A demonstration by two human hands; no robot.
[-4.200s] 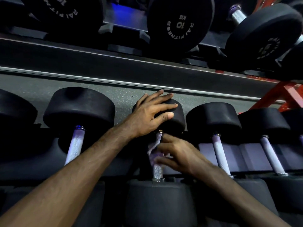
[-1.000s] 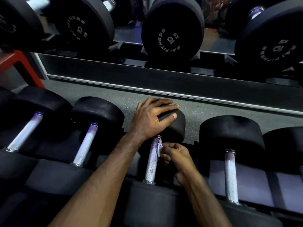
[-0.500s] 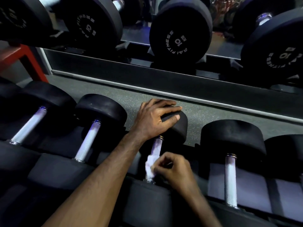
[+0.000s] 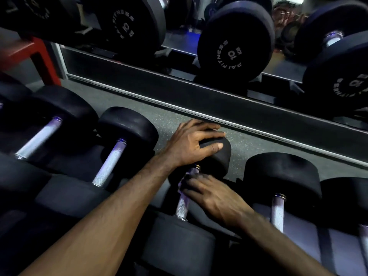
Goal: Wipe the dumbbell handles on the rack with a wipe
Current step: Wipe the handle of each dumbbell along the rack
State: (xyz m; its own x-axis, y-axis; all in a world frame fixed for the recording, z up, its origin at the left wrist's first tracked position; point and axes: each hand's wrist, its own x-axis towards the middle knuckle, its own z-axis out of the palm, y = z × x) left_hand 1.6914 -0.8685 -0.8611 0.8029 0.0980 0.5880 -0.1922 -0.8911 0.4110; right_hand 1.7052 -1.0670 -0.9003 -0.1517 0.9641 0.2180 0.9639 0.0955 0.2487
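A black dumbbell lies on the lower rack with its far head (image 4: 218, 158) under my left hand (image 4: 192, 144), whose fingers curl over the top of that head. Its knurled metal handle (image 4: 182, 207) runs toward me. My right hand (image 4: 211, 194) wraps a pale wipe (image 4: 186, 179) round the upper part of the handle, close to the far head. Most of the wipe is hidden under my fingers; only a crumpled edge shows at the left of them.
More black dumbbells lie side by side on the lower rack: two to the left (image 4: 108, 163) (image 4: 37, 138), others to the right (image 4: 277, 211). An upper shelf (image 4: 199, 96) carries 10 kg dumbbells (image 4: 235, 41). A red frame post (image 4: 42, 60) stands at the far left.
My right hand has slid the wipe up the handle from near the close head to just below the far head. My left hand has stayed on the far head.
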